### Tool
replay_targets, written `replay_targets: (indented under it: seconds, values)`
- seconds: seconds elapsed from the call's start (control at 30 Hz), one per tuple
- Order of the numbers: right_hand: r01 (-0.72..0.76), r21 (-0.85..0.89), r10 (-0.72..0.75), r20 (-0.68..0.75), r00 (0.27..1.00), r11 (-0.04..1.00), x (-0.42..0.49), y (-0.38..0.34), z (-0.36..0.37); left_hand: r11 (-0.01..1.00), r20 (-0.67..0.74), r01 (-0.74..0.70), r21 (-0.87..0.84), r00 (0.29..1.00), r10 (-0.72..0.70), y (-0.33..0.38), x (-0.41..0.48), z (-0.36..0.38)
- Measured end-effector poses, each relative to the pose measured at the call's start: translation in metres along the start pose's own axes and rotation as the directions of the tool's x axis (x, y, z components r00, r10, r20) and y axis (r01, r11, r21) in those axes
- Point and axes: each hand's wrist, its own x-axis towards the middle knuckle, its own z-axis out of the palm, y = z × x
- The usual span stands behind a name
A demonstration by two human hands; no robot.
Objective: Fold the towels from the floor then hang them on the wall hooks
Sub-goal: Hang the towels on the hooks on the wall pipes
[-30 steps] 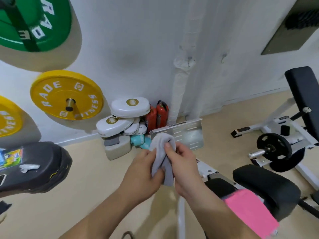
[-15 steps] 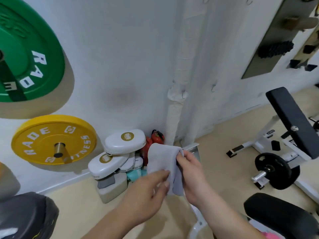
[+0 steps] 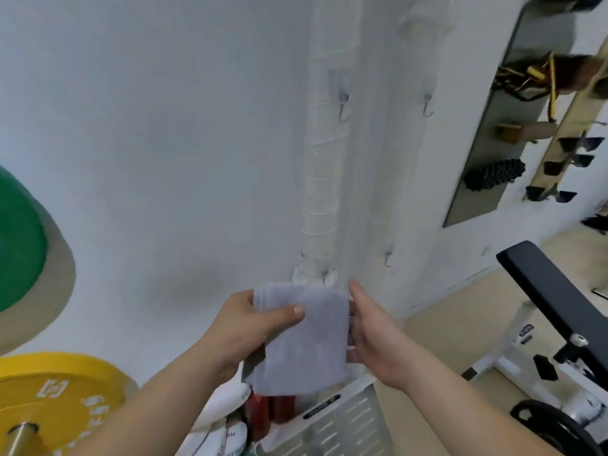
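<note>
Both forearms reach up and forward from the lower edge of the view, bare, converging on a folded grey towel (image 3: 304, 337) held in front of the white wall (image 3: 164, 126). The left hand (image 3: 253, 324) grasps the towel's left edge: its thumb lies flat across the front face, pointing right, with the fingers hidden behind the cloth. The right hand (image 3: 371, 334) stands upright at the towel's right edge, palm turned inward, fingers mostly extended; its fingertips touch the edge, but whether its grip actually pinches the cloth I cannot tell.

The towel is a soft, matte, pale grey-lilac rectangle, folded into several layers that show as stacked edges at its top left corner. It hangs flat between the two hands, its lower edge dropping below both grips.

Above the grips, on the wall, sit small metal hooks: one (image 3: 343, 108) almost straight above the towel, another (image 3: 427, 105) up and to the right, a third (image 3: 388, 259) just above the right hand, and a fourth (image 3: 327, 278) right behind the towel's top edge. A white wrapped pipe (image 3: 320, 192) runs vertically above the towel.

Left of the left hand hang a green weight plate (image 3: 19, 238) and, lower, a glossy yellow one (image 3: 59, 399). Right of the right hand stands a black padded bench (image 3: 552, 291) on a white frame.
</note>
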Motion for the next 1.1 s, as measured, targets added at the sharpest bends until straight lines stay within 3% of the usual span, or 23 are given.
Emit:
replay_targets:
  seconds: [0.1,0.3,0.53,0.67,0.93,1.0,1.1]
  values:
    - [0.114,-0.245,-0.115,0.008,0.993,0.963,0.016,-0.04,-0.005,0.986,-0.05,-0.07,0.148,0.996,0.078,0.033,0.037,0.006]
    - [0.316,-0.411,-0.334,0.03,0.942,0.855,0.032,-0.161,-0.034,0.974,0.208,-0.152,0.17,0.971,0.116,0.133,0.096,-0.009]
    - [0.452,-0.557,-0.52,0.042,0.853,0.697,0.031,-0.32,-0.042,0.928,0.113,-0.323,0.187,0.945,0.306,0.275,0.153,-0.02]
    - [0.542,-0.563,-0.68,-0.049,0.732,0.624,0.043,-0.387,-0.048,0.84,0.159,-0.481,0.252,0.876,0.455,0.34,0.17,-0.018]
    - [0.735,-0.38,-0.824,-0.177,0.537,0.561,0.06,-0.497,-0.063,0.682,0.022,-0.669,0.295,0.719,0.695,0.44,0.192,0.006]
    - [0.785,-0.391,-0.877,-0.199,0.437,0.48,0.064,-0.528,-0.063,0.651,-0.017,-0.703,0.285,0.676,0.737,0.468,0.198,0.014]
    - [0.828,-0.466,-0.947,-0.223,0.232,0.312,0.072,-0.568,-0.065,0.593,-0.111,-0.746,0.305,0.59,0.8,0.507,0.21,0.022]
